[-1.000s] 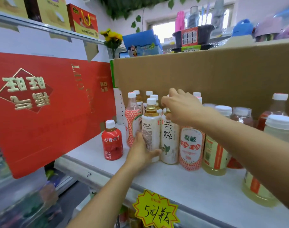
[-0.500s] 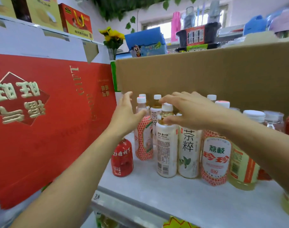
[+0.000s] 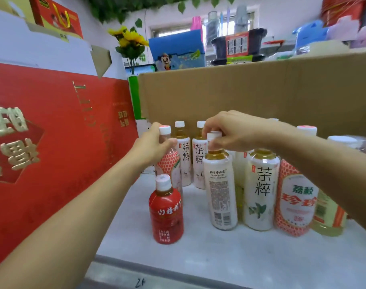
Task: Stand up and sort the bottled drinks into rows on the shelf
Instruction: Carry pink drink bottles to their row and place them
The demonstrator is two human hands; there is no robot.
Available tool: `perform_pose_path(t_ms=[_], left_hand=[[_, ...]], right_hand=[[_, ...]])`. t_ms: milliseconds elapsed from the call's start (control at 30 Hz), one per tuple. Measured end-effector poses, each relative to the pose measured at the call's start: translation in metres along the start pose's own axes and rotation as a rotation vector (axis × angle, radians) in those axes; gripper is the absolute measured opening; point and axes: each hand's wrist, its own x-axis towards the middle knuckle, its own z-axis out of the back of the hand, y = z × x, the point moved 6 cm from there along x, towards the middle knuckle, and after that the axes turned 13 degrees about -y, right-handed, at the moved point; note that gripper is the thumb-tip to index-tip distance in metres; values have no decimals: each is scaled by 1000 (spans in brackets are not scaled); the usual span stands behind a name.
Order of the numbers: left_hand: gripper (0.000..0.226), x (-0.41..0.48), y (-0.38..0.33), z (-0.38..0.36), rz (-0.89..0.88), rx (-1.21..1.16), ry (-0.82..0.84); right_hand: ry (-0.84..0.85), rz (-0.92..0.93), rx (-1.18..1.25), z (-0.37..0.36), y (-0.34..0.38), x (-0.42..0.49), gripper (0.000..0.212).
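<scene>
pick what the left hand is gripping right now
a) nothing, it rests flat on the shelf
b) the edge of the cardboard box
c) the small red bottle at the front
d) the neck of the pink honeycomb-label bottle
d: the left hand is wrapped round the neck of the pink honeycomb-label bottle, just under its white cap; the small red bottle stands untouched in front.

1. I see bare shelf from 5 to 7 o'clock, open for a hand.
2. A small red bottle stands alone at 7 o'clock, with a gap to the white tea bottle.
3. A red box walls off 9 o'clock.
4. A cardboard panel closes 12 o'clock behind the bottle rows.
</scene>
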Motion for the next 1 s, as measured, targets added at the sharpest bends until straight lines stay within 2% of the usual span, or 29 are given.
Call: perform_pose_path(t_ms=[133,333,433,500,533,567,633,700,733,833,900,1000], left_hand=[[34,-1,19,17,39,-45,-25],[30,-7,24,23,69,-103,-14],[47,-11,26,23,76,-112,-15],[63,-10,20,30,-26,-71,-140],[66,-11,11,35,-106,-43,-229],[66,-13,-2,40,-195,-23,-310],[58,-15,-34,41,-356,-24,-366],[51,-12,-66,25,-478,-32,-258],[51,-10,-78,13,-512,-20,-164],[61,-3,-94,-29,-543,147,106],[65,4,-92,-48,-509,234,209],[63,14,-89,-62,-426,151,287]], right_hand=[[-10,-4,13,-23,10,32,22],[-49,-114,-19,-44,4,56,28],[5,-81,-87,-29,-1,48,45],[-76,-96,-48,6,-5,32,58],[-103,-109,-20,25,-9,21,56],[-75,-119,-16,40,-14,10,51],[130,-167,-59,53,-22,-13,41],[326,-201,-167,47,-27,-28,40],[360,-201,-233,42,-30,-30,42],[303,-192,-405,35,-36,-26,42],[318,-197,-445,33,-43,-25,29],[284,-139,-288,28,-43,-19,11]])
